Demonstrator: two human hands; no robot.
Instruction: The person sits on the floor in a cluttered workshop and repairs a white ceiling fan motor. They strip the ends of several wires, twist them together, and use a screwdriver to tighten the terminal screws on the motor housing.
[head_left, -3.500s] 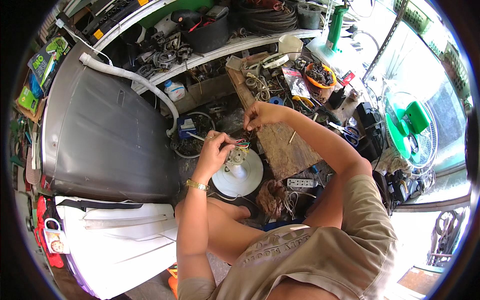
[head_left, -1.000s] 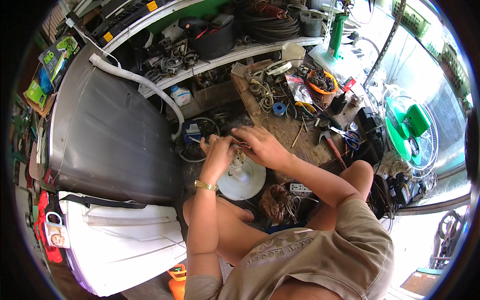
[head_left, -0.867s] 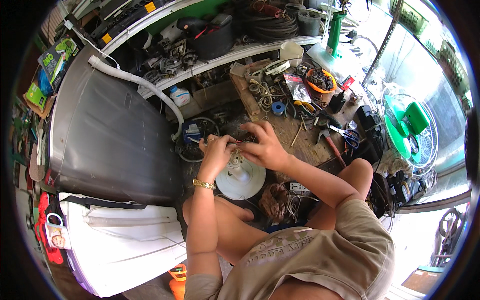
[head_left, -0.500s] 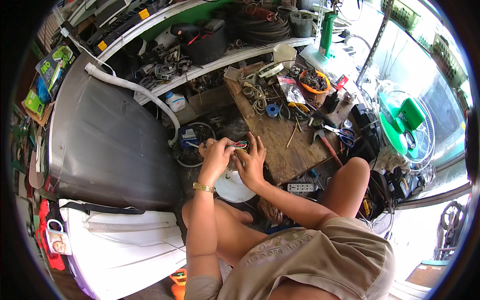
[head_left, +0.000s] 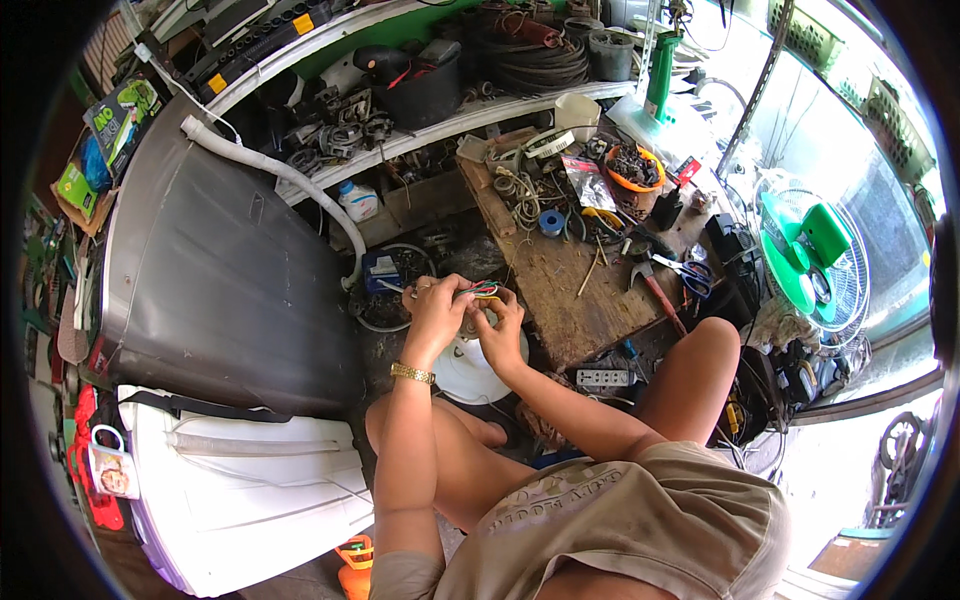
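Above a white round base, my two hands are close together. My left hand, with a gold watch on the wrist, pinches a bundle of thin coloured wires in red, green, white and yellow. My right hand has its fingers curled round the other side of the same wires. What the wires run into is mostly hidden behind my fingers.
A wooden board to the right carries a hammer, scissors, blue tape roll and orange bowl. A grey metal panel stands left. A power strip lies near my knee.
My right hand's fingers, stretched out and spread half a second ago, have curled in round the wires. My left hand keeps its pinch. The whole view has shifted slightly.
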